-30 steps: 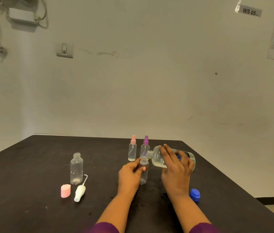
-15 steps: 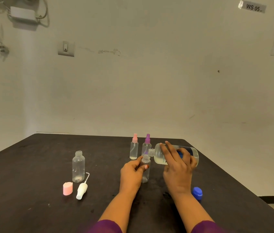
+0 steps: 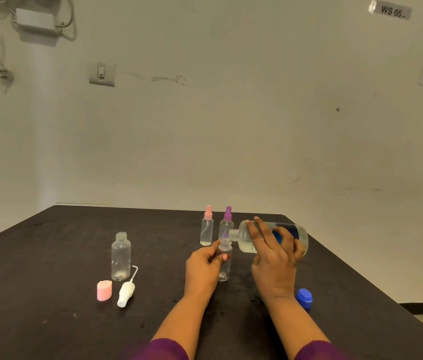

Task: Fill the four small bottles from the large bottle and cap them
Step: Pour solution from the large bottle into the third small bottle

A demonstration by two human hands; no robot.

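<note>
Mid-pour, third fill by the look. Pinches small clear plastic bottle point(image 3: 225, 270) upright between thumb and fingertips of left hand point(image 3: 202, 268); wraps right hand point(image 3: 274, 261) round large clear blue-labelled bottle point(image 3: 243, 236), tipped sideways, mouth just above those fingertips. Next likely calls for levelling off, then capping.

Tabletop point(image 3: 49, 255): uncapped bottle point(image 3: 120, 257) at left, loose cap point(image 3: 104, 290) and spray head point(image 3: 126, 293) just before it. Centre, small bottle point(image 3: 225, 268), with left spray bottle point(image 3: 206, 229) and right spray bottle point(image 3: 225, 226) behind; large bottle point(image 3: 244, 237) tipped at its right, lid point(image 3: 304, 297) nearer.
</note>
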